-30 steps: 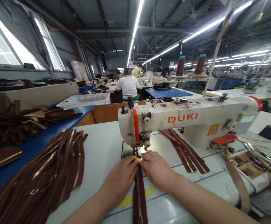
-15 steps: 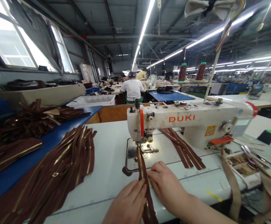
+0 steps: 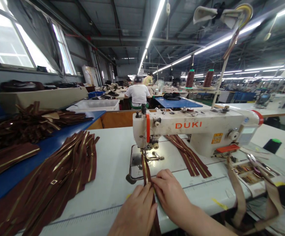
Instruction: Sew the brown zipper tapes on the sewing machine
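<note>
A brown zipper strip with gold-coloured teeth runs from under the presser foot of the white sewing machine toward me, over the table's front edge. My left hand lies across the strip, its fingers closed together on it. Along the strip's right edge, my right hand pinches the tape with bent fingers. The two hands nearly touch, and they cover part of the strip. Behind the needle area, finished-looking lengths of brown zipper lie on the table.
A heap of brown zippers spreads over the table's left side, with more on a blue board. To the right stand a small parts tray with scissors and hanging beige straps. A person in white sits ahead.
My left hand has moved slightly forward along the zipper strip, closer to my right hand. The whole view has shifted a little.
</note>
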`<state>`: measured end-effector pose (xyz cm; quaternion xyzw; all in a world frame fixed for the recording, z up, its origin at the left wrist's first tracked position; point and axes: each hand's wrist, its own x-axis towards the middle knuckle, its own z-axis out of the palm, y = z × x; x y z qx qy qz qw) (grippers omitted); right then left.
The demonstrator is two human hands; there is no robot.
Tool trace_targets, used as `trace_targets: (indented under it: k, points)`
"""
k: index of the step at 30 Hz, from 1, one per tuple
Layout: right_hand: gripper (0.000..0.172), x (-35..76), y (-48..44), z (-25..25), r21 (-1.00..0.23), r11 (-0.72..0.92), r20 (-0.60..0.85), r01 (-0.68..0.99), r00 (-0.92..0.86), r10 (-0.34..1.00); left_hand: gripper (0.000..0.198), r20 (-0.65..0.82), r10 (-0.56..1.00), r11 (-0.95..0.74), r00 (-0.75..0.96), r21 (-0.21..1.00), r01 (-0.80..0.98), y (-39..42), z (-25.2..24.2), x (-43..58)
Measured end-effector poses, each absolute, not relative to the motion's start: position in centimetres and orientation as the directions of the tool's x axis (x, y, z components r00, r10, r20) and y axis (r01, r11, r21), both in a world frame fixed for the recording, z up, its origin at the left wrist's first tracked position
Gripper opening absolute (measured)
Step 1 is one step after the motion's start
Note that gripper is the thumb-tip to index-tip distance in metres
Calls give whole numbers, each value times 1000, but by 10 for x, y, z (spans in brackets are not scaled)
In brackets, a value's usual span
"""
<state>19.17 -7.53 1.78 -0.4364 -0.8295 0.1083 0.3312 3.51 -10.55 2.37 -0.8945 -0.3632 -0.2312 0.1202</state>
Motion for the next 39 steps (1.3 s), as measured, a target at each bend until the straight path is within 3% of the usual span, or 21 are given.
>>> trace_targets:
  k: [7,13,17,21,26,31,34,39]
  points:
    - [23,192,-75,17,-490,600,446,632,-409,796,26,456,603,-733,655,-8,680,-103,27,32]
    - [20,193,-75,16,-455,605,420,653,-442,793,28,503,584,-750,638,35,660,-103,30,32]
    - [12,190,-75,15,-348,620,399,703,-487,777,29,553,569,-768,608,93,634,-101,22,31]
    - [9,185,-78,19,-179,614,347,769,-534,771,27,507,600,-773,618,169,612,-102,20,28]
    - [10,183,-78,21,-100,625,329,774,-567,755,27,480,630,-767,610,259,588,-101,28,21]
    - [12,183,-77,19,-44,646,348,762,-594,725,28,531,595,-772,603,171,612,-82,36,12]
    - [12,183,-77,20,-14,653,350,758,-608,713,27,479,593,-769,647,99,631,-68,39,11]
    - [16,193,-72,26,25,724,309,689,-694,650,24,403,588,-786,701,83,612,-60,40,10]
